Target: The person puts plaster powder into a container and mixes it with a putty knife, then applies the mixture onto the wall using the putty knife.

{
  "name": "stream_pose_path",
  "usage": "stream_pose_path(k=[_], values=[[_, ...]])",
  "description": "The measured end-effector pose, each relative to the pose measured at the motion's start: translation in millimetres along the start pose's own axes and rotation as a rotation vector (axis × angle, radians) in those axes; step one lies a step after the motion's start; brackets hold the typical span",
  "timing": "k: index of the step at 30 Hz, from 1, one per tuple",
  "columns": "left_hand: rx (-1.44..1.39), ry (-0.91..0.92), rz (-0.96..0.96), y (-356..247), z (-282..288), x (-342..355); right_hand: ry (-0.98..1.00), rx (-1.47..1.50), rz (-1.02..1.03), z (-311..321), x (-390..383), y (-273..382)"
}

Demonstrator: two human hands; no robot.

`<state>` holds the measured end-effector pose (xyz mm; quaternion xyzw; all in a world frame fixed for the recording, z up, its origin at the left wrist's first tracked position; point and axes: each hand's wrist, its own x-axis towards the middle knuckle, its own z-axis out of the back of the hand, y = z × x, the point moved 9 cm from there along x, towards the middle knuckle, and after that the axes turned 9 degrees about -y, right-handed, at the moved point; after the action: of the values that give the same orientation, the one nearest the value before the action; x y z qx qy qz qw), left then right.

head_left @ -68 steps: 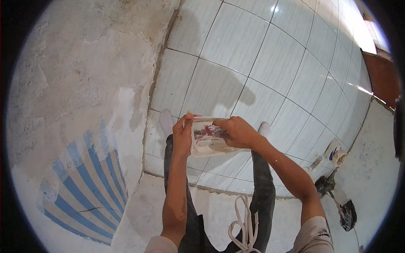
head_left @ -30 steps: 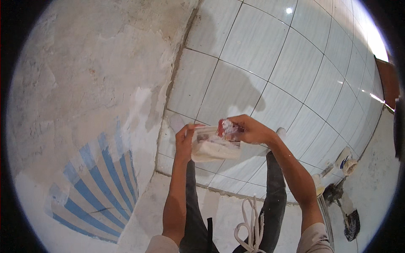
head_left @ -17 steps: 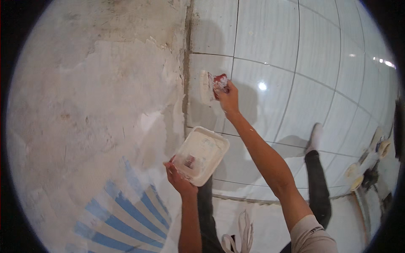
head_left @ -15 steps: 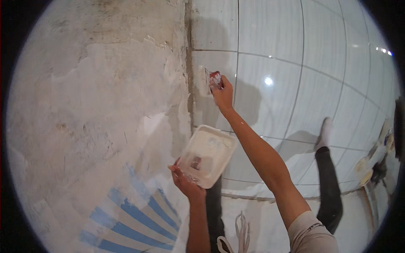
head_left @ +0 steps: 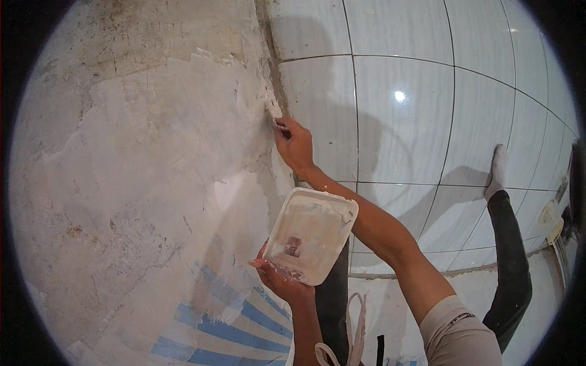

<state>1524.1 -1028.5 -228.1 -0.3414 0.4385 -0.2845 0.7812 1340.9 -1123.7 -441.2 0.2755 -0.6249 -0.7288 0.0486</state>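
Note:
My right hand (head_left: 294, 146) is closed round a putty knife (head_left: 274, 116), mostly hidden by the fingers. Its blade, seen nearly edge-on, meets the plastered wall (head_left: 152, 152) close to the seam with the tiles. Below it, my left hand (head_left: 287, 283) holds up a white rectangular plastic container (head_left: 332, 247) from its lower end, with the open side facing me. Pale filler smears the container's inside, and a dark reddish patch shows near its lower end. White residue sticks to the left fingers.
Glossy pale tiles (head_left: 403, 134) with dark joints spread to the right of the seam. My socked foot (head_left: 499, 165) rests on them. Blue stripes (head_left: 238, 329) mark the lower wall. A pale long-handled item (head_left: 551, 222) lies at the right rim.
My right hand has moved left and slightly down with the putty knife, from over the tiles to the wall beside the seam. The container has shifted slightly right in view.

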Motion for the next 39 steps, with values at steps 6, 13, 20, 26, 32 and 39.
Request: stream_pose_path(k=[6,13,20,26,32,39], values=[[0.080,-0.018,-0.047,-9.6,-8.4,1.6,0.086,0.045,-0.065,27.8,0.5,18.9],[0.042,0.024,-0.004,-1.5,-22.3,-0.6,-0.161,-0.097,-0.063,40.3,62.8,-18.1],[0.026,0.055,-0.018,-8.2,-28.6,-0.4,0.070,-0.115,-0.023,-1.5,53.3,-36.9],[0.067,0.069,-0.030,-12.3,-37.5,0.6,0.159,-0.036,-0.107,-0.7,33.3,-21.9],[0.068,0.092,-0.013,-8.1,-46.8,-4.0,0.231,-0.145,-0.065,0.8,10.4,23.6],[0.060,0.077,-0.022,-5.1,-44.2,-2.7,0.186,-0.050,0.166,-4.5,-29.4,48.8]])
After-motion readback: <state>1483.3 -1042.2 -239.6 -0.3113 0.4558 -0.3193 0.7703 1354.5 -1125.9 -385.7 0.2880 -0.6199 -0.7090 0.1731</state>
